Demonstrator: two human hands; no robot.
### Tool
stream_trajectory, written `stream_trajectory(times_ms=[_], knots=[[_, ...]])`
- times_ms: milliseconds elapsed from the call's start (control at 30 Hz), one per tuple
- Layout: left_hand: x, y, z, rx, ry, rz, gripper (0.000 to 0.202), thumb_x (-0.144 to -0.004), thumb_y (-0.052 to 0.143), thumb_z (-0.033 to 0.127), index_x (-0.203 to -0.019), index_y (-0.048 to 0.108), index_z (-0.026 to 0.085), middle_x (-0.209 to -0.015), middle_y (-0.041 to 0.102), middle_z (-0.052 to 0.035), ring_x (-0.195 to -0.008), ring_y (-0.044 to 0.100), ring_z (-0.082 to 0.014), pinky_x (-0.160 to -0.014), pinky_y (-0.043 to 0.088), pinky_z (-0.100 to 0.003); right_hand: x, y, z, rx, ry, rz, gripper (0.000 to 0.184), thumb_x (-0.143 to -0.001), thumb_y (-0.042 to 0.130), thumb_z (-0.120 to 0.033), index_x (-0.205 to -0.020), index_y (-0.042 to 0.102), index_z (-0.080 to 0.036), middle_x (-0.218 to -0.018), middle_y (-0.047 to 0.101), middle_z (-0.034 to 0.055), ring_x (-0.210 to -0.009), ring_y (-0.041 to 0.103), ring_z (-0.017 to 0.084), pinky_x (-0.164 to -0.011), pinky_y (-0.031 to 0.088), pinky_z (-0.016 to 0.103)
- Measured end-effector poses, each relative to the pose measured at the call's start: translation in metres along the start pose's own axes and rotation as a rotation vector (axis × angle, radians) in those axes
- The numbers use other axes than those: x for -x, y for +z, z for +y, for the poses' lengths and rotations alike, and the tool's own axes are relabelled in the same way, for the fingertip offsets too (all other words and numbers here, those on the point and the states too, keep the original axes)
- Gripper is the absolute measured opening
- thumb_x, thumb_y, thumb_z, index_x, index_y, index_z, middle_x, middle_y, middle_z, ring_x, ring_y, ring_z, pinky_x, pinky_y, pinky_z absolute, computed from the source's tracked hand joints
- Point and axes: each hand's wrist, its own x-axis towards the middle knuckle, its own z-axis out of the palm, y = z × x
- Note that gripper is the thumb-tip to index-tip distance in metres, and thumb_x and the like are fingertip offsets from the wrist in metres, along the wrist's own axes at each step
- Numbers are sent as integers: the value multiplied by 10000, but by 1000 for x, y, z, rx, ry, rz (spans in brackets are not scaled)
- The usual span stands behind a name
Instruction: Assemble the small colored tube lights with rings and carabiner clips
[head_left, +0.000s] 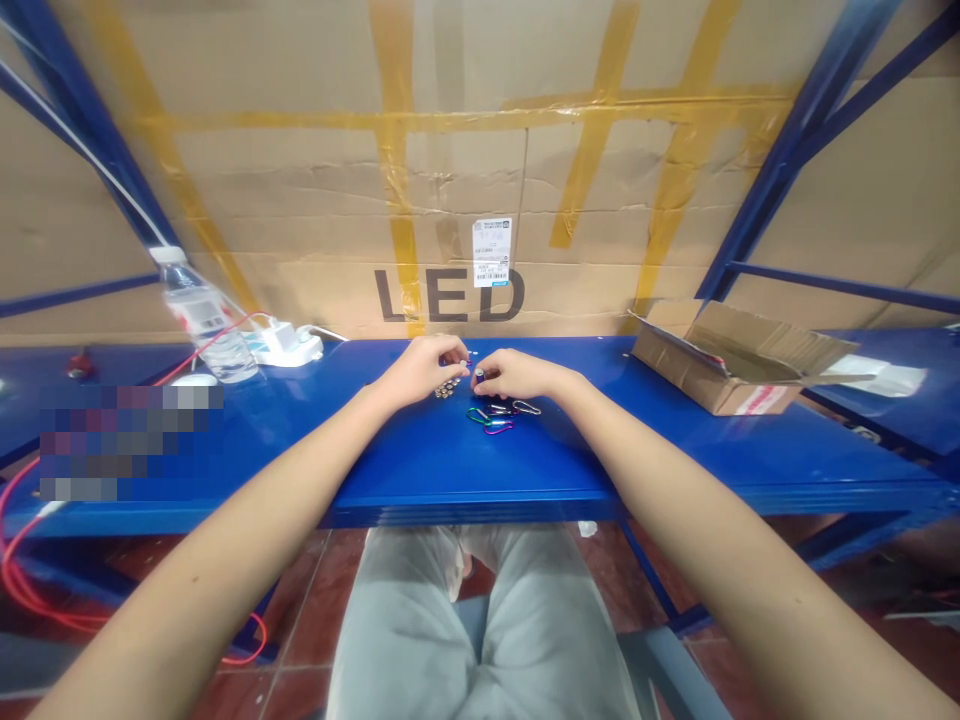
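Forearms (292,500) fwd, L hand (426,370) nr R hand (513,374), both curled.

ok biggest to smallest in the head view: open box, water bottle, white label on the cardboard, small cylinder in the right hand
1. Open box
2. Water bottle
3. White label
4. Small cylinder

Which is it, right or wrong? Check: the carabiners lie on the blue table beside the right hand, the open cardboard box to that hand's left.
Wrong: in the head view, the open cardboard box stands to the right of the right hand. The carabiners do lie on the blue table beside that hand.
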Motion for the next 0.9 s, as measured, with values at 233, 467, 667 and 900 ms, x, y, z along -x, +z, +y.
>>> stream_trajectory(times_ms=[233, 467, 667, 900], knots=[[1, 6, 11, 104, 37, 39, 72, -840, 696, 217, -898, 737, 205, -958, 755, -38, -922, 687, -199, -881, 549, -371, -3, 1, 5, 2, 1, 24, 156, -813, 671, -291, -887, 743, -174, -769, 707, 26, -598, 574, 134, -588, 410, 265], [1, 21, 4, 189, 109, 30, 53, -789, 743, 190, -837, 751, 211, -1009, 712, -58, -1016, 652, -216, -974, 510, -406, -4, 0, 3, -75, 11, 16, 116, -769, 697, -272, -783, 718, -159, -645, 645, 1, -583, 569, 134, -576, 415, 259], [2, 25, 3, 229, 88, 29, 54, -772, 779, 216, -822, 758, 212, -977, 704, -61, -1016, 644, -224, -980, 510, -422, -6, 0, 9, -157, -7, -6, 134, -722, 725, -281, -751, 719, -150, -576, 585, -24, -561, 532, 119, -564, 410, 252], [2, 26, 2, 222, 93, 23, 63, -767, 798, 219, -819, 763, 215, -986, 700, -58, -1020, 636, -226, -987, 496, -426, -6, -1, 12, -207, 22, -12, 169, -689, 756, -304, -755, 733, -150, -595, 590, -18, -578, 535, 116, -555, 414, 245]])
